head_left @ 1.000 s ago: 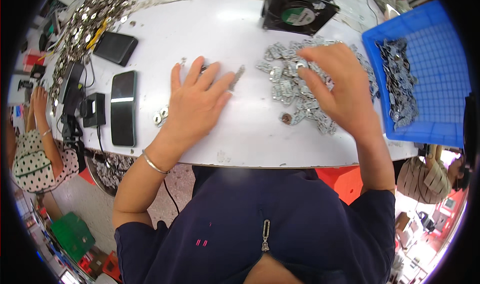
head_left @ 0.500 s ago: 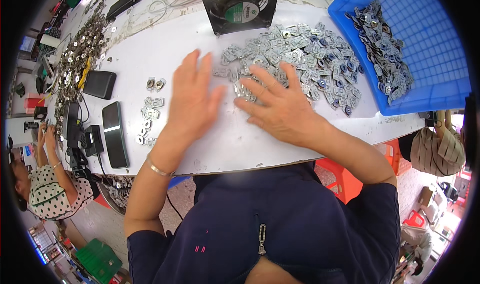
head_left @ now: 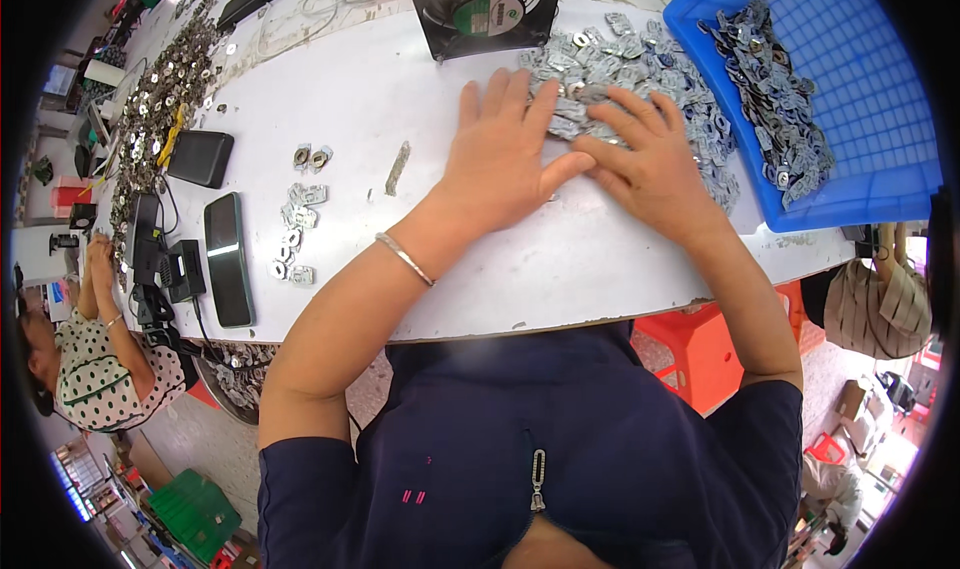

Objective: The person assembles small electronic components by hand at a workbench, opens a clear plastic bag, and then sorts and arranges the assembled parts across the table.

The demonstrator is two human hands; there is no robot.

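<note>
A spread pile of small silvery metal parts (head_left: 640, 59) lies on the white table (head_left: 370, 99), behind and between my hands. My left hand (head_left: 500, 159) is flat and open, its fingertips against the pile's left edge. On the pile's near side rests my right hand (head_left: 645, 159), open, with fingers spread and bent over the parts. The fingers and palms hide some of the parts beneath them. To the left, a short column of loose metal parts (head_left: 300, 214) lies apart from the pile.
A black fan (head_left: 430, 19) stands behind the pile. At the right is a blue basket (head_left: 870, 109) with more metal parts. A phone (head_left: 229, 259), a black box (head_left: 200, 159) and cables are on the left. A co-worker (head_left: 110, 369) sits beyond them.
Both hands have moved right, the left one farther, up to the pile. The pile's left edge has shifted right, leaving bare table and a small grey strip behind.
</note>
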